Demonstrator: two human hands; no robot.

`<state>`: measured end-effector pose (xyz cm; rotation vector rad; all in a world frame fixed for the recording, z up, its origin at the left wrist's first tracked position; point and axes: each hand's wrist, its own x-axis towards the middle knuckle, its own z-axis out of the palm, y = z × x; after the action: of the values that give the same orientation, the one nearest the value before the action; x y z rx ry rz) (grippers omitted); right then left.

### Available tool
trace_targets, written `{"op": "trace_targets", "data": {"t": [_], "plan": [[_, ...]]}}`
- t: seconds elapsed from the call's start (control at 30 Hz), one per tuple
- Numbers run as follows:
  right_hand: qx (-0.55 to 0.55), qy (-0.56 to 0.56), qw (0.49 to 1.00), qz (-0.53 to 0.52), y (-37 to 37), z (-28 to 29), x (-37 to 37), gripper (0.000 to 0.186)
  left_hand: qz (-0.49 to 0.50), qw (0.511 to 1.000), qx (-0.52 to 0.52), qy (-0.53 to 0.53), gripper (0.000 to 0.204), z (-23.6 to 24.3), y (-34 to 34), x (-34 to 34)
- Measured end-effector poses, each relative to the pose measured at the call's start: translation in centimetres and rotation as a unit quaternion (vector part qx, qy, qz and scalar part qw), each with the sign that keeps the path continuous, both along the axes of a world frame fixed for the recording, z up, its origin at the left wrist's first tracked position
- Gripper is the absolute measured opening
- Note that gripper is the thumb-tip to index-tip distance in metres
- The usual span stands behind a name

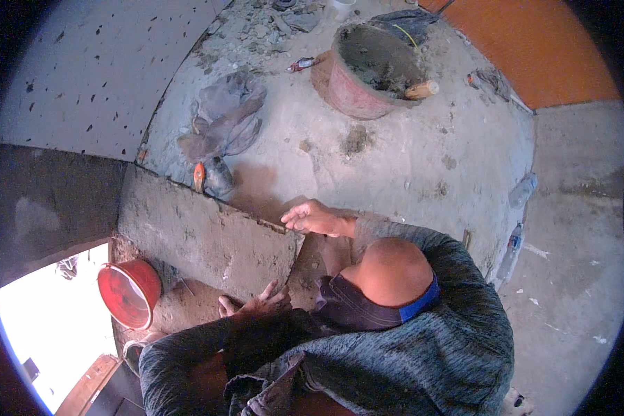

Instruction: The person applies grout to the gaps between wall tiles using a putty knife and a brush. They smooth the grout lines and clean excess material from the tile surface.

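A rough grey cement-coated ledge (208, 239) runs from the wall on the left to a corner in front of me. My right hand (315, 218) is beside its far right corner. The fingers point left, loosely bent and apart, and I make out nothing in them. At the ledge's near edge is my left hand (267, 303), its fingers spread and no tool visible in it. Whether either hand presses on the cement is hard to tell. A trowel-like tool with an orange handle (199, 177) lies at the ledge's far edge, next to a crumpled grey cloth or bag (225, 114).
A large pink tub (353, 93) of wet mortar holds a tool with a wooden handle (423, 90). Left of me stands a red bucket (128, 295) by a bright opening. Rubble (249, 35) lies along the left wall; plastic bottles (514, 239) lie at right.
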<state>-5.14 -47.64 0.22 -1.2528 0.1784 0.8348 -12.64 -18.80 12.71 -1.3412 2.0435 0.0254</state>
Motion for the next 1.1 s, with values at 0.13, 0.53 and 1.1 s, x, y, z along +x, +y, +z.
{"op": "trace_targets", "data": {"t": [0.13,0.53,1.1], "plan": [[-0.066,-0.028,0.997,0.024,1.0,0.2,0.2,0.034,-0.007,0.998,-0.052,-0.031,0.053,-9.9,2.4,-4.1],[-0.251,-0.348,0.899,0.086,-3.2,3.6,6.3,0.023,0.113,0.96,0.062,0.249,0.06,-13.7,0.5,-2.6],[-0.748,-0.239,0.514,0.345,-36.4,3.0,29.6,0.038,0.617,0.418,-0.649,0.155,0.066,5.5,1.4,27.6]]}}
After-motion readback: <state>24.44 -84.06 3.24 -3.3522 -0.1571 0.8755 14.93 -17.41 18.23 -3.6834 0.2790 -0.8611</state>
